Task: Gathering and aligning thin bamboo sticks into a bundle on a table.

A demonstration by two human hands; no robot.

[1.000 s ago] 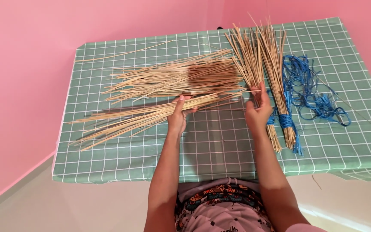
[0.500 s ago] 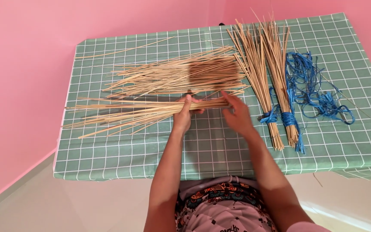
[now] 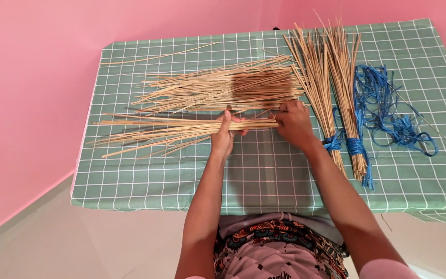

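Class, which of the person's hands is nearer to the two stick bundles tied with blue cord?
Right. The right hand lies just left of the tied bundles; the left hand is further left, gripping loose sticks.

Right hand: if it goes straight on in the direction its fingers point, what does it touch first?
The right hand points up and left, already on the near bundle of sticks. Past that, it would probably meet the loose pile of sticks first; depth is unclear.
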